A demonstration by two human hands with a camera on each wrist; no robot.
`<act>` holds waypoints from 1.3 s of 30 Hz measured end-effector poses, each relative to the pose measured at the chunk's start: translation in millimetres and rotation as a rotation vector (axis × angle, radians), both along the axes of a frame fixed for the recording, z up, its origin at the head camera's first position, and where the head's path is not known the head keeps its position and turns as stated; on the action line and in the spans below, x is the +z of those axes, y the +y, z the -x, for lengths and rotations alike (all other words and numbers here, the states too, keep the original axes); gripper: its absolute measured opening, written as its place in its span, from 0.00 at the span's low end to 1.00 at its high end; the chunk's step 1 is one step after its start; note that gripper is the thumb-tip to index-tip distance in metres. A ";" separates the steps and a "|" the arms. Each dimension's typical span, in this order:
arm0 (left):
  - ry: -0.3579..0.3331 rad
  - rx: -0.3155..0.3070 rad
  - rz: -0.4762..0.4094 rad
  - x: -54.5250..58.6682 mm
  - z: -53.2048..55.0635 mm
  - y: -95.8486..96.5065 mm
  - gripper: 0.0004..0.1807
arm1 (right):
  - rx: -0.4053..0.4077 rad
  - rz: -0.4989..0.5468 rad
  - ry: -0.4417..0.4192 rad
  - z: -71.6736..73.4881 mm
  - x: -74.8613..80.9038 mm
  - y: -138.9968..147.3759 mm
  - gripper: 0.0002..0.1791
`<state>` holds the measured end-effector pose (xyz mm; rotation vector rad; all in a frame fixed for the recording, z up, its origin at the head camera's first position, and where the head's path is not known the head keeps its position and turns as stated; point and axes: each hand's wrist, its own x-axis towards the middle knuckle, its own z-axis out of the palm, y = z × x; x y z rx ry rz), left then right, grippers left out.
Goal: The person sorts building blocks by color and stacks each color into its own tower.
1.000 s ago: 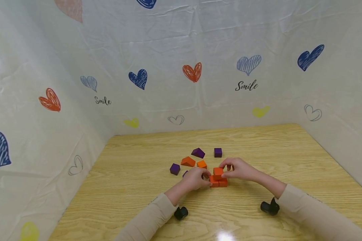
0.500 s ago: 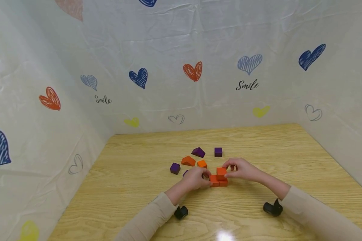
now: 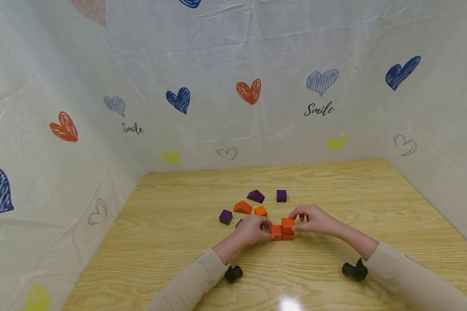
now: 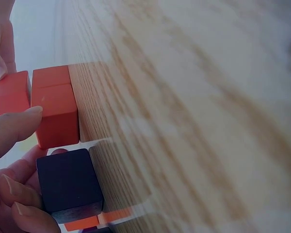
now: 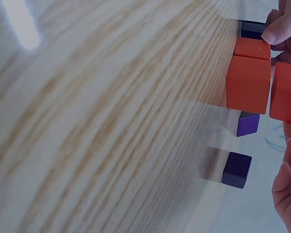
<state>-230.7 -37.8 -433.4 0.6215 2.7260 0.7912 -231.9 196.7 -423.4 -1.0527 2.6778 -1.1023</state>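
Two red-orange cubes sit side by side on the wooden table [image 3: 171,242]. My left hand [image 3: 253,229] pinches the left cube [image 3: 276,233] between thumb and finger. Over the right cube [image 3: 288,237], my right hand [image 3: 313,220] holds a third red cube [image 3: 288,224] by its sides. Both wrist views show a thin gap between this upper cube [image 5: 286,92] and the lower one [image 5: 247,85]. A dark purple cube [image 4: 70,184] stands close beside my left fingers in the left wrist view; in the head view the hand mostly hides it.
Behind my left hand lie an orange cube [image 3: 260,211] and an orange wedge-shaped block [image 3: 243,207]. Farther back are a purple angled block [image 3: 256,196] and a purple cube [image 3: 282,196]. Another purple cube [image 3: 225,217] stands to the left. A heart-printed white sheet [image 3: 202,134] borders the table.
My right hand has moved the upper red cube rightward, from over the seam between the lower two to over the right one. My left hand has stayed in place.
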 end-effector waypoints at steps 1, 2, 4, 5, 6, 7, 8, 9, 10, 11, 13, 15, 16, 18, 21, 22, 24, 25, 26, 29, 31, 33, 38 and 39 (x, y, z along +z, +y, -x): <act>0.001 -0.001 -0.002 0.0 0.0 0.0 0.16 | 0.002 0.000 -0.001 -0.1 -0.2 0.0 0.13; -0.001 0.000 -0.003 0.0 -0.1 0.0 0.16 | 0.003 0.000 -0.005 -0.2 -0.3 0.1 0.13; 0.000 -0.003 -0.002 -0.4 0.0 -0.1 0.16 | 0.002 -0.001 -0.009 -0.3 -0.5 0.2 0.13; 0.000 -0.002 0.001 -0.3 0.0 0.0 0.16 | 0.001 -0.003 -0.008 -0.4 -0.7 0.3 0.13; -0.001 -0.003 0.001 -0.2 0.0 0.0 0.16 | 0.001 -0.005 -0.005 -0.3 -0.9 0.3 0.13; 0.000 -0.005 0.002 -0.4 0.1 0.1 0.16 | 0.001 -0.008 -0.003 -0.4 -1.0 0.4 0.13; 0.000 -0.005 0.004 -0.3 0.2 0.2 0.16 | 0.000 -0.011 -0.004 -0.4 -1.2 0.5 0.13; 0.003 -0.008 0.005 0.0 0.0 0.3 0.16 | 0.000 -0.014 -0.003 -0.5 -1.5 0.5 0.13; 0.004 -0.009 0.006 0.0 0.0 0.4 0.16 | 0.000 -0.018 -0.004 -0.5 -1.7 0.5 0.13; 0.006 -0.010 0.006 -0.1 -0.1 0.5 0.16 | -0.001 -0.021 -0.004 -0.7 -1.9 0.4 0.13; 0.011 -0.010 0.008 -0.1 -0.4 0.5 0.16 | -0.004 -0.025 -0.011 -1.0 -2.2 0.3 0.14; 0.015 -0.009 0.011 -0.1 -0.8 0.5 0.16 | -0.008 -0.025 -0.017 -1.3 -2.2 0.1 0.14; 0.014 -0.006 0.013 -0.3 -0.7 0.4 0.16 | -0.010 -0.025 -0.021 -1.4 -2.2 0.1 0.14; 0.013 -0.002 0.012 -0.1 -1.0 0.4 0.16 | -0.016 -0.024 -0.032 -1.7 -2.1 0.1 0.14; 0.014 0.000 0.014 0.1 -0.9 0.4 0.16 | -0.022 -0.022 -0.048 -2.2 -1.8 0.1 0.15; 0.015 0.000 0.015 -0.1 -0.8 0.5 0.16 | -0.024 -0.022 -0.051 -2.4 -1.7 0.0 0.15; 0.018 0.000 0.017 -0.5 -0.5 0.6 0.16 | -0.026 -0.021 -0.050 -2.6 -1.6 -0.4 0.15; 0.021 -0.001 0.018 -0.9 -0.1 0.7 0.16 | -0.027 -0.020 -0.048 -2.7 -1.7 -0.5 0.15; 0.024 -0.001 0.019 -1.2 0.0 0.7 0.16 | -0.029 -0.019 -0.047 -2.9 -1.7 -0.6 0.15; 0.026 -0.002 0.017 -1.2 -0.1 0.6 0.16 | -0.034 -0.021 -0.038 -3.7 -1.9 -1.1 0.15; 0.025 -0.002 0.012 -1.3 0.0 0.4 0.16 | -0.037 -0.023 -0.036 -4.4 -1.8 -1.3 0.16; 0.020 0.001 0.012 -1.4 0.0 0.3 0.16 | -0.037 -0.027 -0.034 -5.1 -1.7 -1.5 0.19; 0.008 0.007 0.008 -2.1 0.5 0.1 0.16 | -0.051 -0.050 -0.039 -6.7 -3.6 -1.2 0.24; 0.009 0.008 0.009 -2.6 0.5 0.2 0.16 | -0.052 -0.057 -0.045 -7.0 -4.7 -1.3 0.23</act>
